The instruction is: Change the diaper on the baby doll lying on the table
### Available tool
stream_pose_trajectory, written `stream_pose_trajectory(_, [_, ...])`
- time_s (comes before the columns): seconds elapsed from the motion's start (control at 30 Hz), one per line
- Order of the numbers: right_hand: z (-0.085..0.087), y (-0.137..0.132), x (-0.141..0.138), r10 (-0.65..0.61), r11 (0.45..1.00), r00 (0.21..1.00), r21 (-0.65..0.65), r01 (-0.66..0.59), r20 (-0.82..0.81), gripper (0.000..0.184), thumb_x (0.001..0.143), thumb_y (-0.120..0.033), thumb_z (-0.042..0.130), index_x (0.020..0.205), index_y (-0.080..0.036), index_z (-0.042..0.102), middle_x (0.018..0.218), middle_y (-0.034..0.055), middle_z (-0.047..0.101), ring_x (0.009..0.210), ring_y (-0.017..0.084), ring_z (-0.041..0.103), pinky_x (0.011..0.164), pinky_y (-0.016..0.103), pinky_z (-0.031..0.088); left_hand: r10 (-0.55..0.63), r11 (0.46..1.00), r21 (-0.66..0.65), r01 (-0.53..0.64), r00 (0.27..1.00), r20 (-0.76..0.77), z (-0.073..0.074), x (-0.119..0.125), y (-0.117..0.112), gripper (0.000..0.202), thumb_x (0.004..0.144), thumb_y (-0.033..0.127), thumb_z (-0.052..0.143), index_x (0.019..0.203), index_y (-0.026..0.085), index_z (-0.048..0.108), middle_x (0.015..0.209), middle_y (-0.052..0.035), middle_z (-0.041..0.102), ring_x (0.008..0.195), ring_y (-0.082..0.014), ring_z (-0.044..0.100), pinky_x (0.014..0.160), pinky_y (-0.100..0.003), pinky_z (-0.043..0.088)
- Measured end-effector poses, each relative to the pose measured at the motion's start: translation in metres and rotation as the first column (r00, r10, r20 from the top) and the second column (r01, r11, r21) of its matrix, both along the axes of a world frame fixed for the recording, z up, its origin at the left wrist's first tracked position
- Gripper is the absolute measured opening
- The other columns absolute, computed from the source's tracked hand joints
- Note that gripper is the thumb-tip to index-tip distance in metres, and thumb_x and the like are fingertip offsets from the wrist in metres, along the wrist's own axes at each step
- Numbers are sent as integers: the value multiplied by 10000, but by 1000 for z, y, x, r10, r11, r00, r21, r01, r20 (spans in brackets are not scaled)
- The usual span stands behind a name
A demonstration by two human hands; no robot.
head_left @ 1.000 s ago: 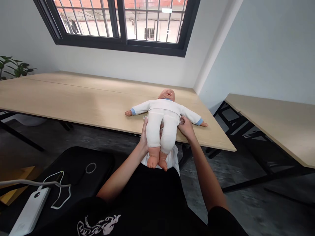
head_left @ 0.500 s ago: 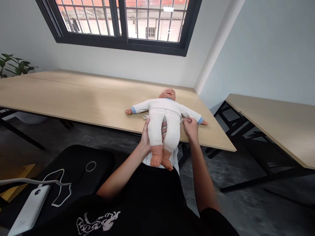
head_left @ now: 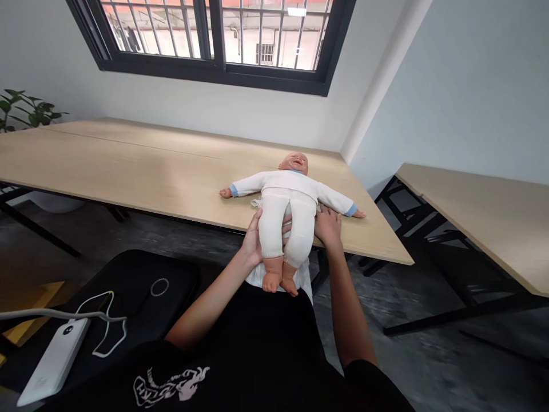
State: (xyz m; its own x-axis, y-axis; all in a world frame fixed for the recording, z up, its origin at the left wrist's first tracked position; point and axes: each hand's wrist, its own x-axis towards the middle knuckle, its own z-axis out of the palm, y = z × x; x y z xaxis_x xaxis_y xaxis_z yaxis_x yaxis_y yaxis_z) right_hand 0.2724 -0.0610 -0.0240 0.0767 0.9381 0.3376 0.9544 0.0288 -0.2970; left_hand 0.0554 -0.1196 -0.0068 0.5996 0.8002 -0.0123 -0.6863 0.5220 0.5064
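A baby doll (head_left: pixel 288 220) lies on its back across the table's front edge, arms spread, in a white top with blue cuffs and white trousers. Its bare feet point toward me. My left hand (head_left: pixel 254 237) is wrapped from beneath round one leg, with its fingertips showing between the legs. At the doll's opposite hip, my right hand (head_left: pixel 329 226) has its fingers curled down; what they hold, if anything, is hidden. White cloth (head_left: pixel 256 202) peeks out beside the waist, and more white fabric hangs below the legs.
The wooden table (head_left: pixel 171 171) runs along the wall below a barred window. A second table (head_left: pixel 480 212) stands to the right. At lower left, a black chair (head_left: pixel 141 320) carries a white power bank (head_left: pixel 54 363) with cables and a bracelet (head_left: pixel 159 287). A plant (head_left: pixel 32 109) is at far left.
My right hand has gone from a raised pinch to lying lower and flatter against the doll's hip. My left hand keeps its hold on the leg. The view has shifted slightly.
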Motion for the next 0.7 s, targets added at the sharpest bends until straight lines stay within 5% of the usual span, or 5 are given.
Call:
stream_pose_trajectory(0.23, [1, -7, 10, -66, 998, 996, 2, 66, -52, 517, 1029, -360, 305, 1393, -175, 621, 1450, 186, 536, 1358, 410, 424, 1152, 679, 218, 171, 970, 234, -62, 861, -479, 5, -40, 5, 519, 962, 558, 523, 1188, 122, 691, 995, -140, 747, 889, -307, 710, 842, -413, 534])
stream_pose_trajectory(0.37, [2, -8, 17, -95, 995, 992, 23, 97, -83, 471, 1005, -339, 356, 1155, -111, 741, 1292, 213, 627, 1240, 391, 516, 1109, 572, 348, 725, 687, 709, -159, 210, -655, 16, -65, 30, 310, 932, 446, 583, 906, 168, 717, 842, -99, 699, 866, -304, 651, 854, -416, 486])
stream_pose_trajectory(0.5, [6, -9, 19, -111, 991, 986, 59, 119, -124, 355, 939, -273, 468, 1086, -92, 736, 1134, 200, 666, 1117, 349, 567, 1043, 464, 420, 816, 558, 815, 154, -280, -506, 29, -66, 71, 196, 933, 308, 567, 981, 183, 710, 1181, -150, 691, 1235, -388, 501, 1080, -533, 333])
stream_pose_trajectory(0.6, [6, -8, 20, -100, 990, 983, 79, 114, -156, 291, 903, -252, 495, 1015, -111, 724, 1093, 182, 666, 1108, 332, 565, 1046, 448, 417, 800, 600, 765, 236, -218, -559, 29, -56, 96, 262, 911, 312, 594, 1122, 193, 695, 1271, -147, 669, 1305, -396, 445, 1116, -575, 277])
stream_pose_trajectory(0.7, [3, -6, 21, -48, 990, 976, 119, 75, -212, 252, 873, -233, 491, 981, -126, 691, 1086, 165, 669, 1107, 312, 562, 1060, 441, 412, 772, 611, 773, 169, 89, -629, 22, -44, 107, 283, 856, 289, 616, 1111, 192, 693, 1234, -134, 690, 1291, -371, 469, 1112, -538, 321])
